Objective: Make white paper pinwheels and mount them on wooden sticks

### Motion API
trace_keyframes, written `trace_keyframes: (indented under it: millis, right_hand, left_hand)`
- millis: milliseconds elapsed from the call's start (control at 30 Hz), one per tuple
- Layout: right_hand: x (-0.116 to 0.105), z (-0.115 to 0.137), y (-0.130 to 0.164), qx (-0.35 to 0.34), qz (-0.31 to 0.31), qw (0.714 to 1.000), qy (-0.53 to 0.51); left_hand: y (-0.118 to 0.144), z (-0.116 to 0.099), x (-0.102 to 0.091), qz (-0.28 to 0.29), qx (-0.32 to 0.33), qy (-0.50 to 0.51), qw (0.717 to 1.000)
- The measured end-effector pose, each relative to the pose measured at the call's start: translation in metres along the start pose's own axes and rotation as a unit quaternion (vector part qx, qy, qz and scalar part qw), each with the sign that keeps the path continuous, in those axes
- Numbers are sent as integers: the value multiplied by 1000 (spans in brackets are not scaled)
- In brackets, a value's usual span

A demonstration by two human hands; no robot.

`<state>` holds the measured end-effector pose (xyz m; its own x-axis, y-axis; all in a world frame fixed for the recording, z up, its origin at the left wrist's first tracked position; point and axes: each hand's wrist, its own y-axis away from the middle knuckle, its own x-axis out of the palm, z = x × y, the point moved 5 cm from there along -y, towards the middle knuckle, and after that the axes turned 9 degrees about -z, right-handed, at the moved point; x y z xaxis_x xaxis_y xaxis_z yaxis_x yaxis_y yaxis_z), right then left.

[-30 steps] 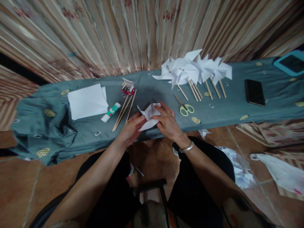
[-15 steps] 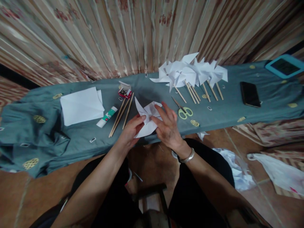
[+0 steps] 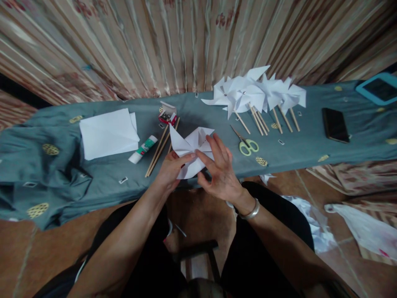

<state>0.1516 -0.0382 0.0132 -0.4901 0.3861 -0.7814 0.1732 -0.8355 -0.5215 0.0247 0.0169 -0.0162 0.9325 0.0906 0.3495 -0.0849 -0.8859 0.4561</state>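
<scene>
A white paper pinwheel [image 3: 194,145] without a stick is held over the near edge of the cloth-covered bench, its blades folded toward the middle. My left hand [image 3: 170,167] grips it from the left, with the thumb pressed at its centre and the other fingers mostly hidden under the paper. From the right, my right hand [image 3: 221,169] touches the centre with the index fingertip. Its other fingers are spread over the right blade, and its thumb stands apart below the paper. Left of the pinwheel lie wooden sticks [image 3: 157,155] and an opened small red box [image 3: 168,116] of metal pins.
A glue stick [image 3: 143,149] and white paper sheets [image 3: 108,134] lie to the left. Green-handled scissors [image 3: 248,147], several finished pinwheels [image 3: 257,93] on sticks and a black phone [image 3: 335,125] are on the right. A blue-framed tablet [image 3: 380,89] sits at the far right.
The pinwheel has turned to face up more and shows more of its blades. My right thumb has come away from the paper. The view has shifted slightly.
</scene>
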Motion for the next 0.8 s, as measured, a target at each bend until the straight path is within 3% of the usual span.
trace_keyframes:
  millis: [800]
  right_hand:
    - [-7,6,-5,-25,-47,995,-87]
  left_hand:
    - [0,-3,-5,-16,23,23,999]
